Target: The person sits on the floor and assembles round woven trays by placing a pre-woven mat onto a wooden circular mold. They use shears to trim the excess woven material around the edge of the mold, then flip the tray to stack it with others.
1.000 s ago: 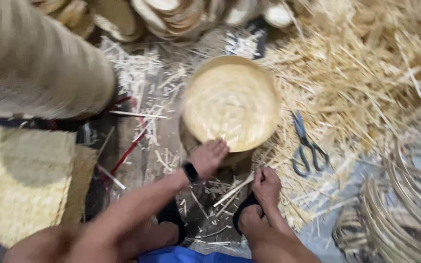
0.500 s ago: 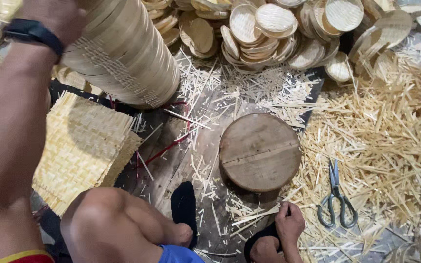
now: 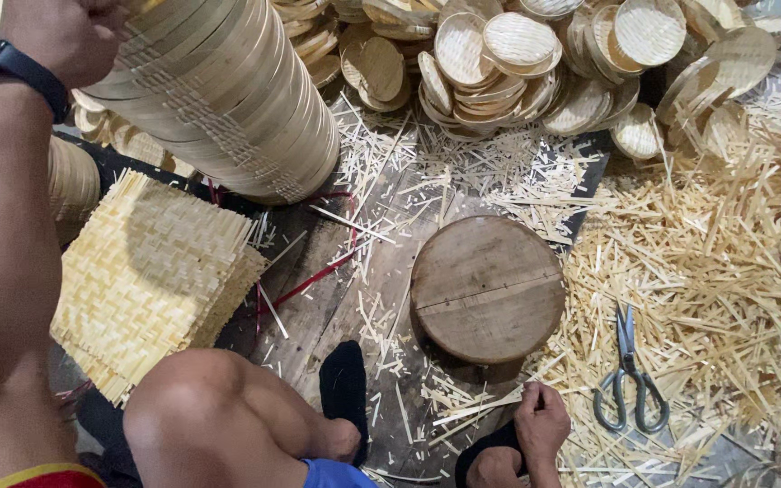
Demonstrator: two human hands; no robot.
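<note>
My left hand [image 3: 58, 34], a dark watch on its wrist, is up at the top left with its fingers curled against the top of a tall leaning stack of round bamboo frames [image 3: 228, 108]. My right hand [image 3: 541, 421] sits low at the bottom, curled into a loose fist on the floor among thin bamboo slivers, just below a bare round wooden block [image 3: 487, 287]. Nothing clear shows inside that fist.
A stack of square woven bamboo mats [image 3: 151, 271] lies at the left. Several round woven discs [image 3: 517, 54] are heaped at the back. Loose bamboo strips [image 3: 725, 271] cover the right side, with scissors [image 3: 627, 380] on them. My knee [image 3: 201, 407] and black-socked foot [image 3: 345, 384] are in front.
A second ago my left hand held a round woven disc on the wooden block. The disc is gone from the block and that hand is up at the tall stack. The right hand stayed low.
</note>
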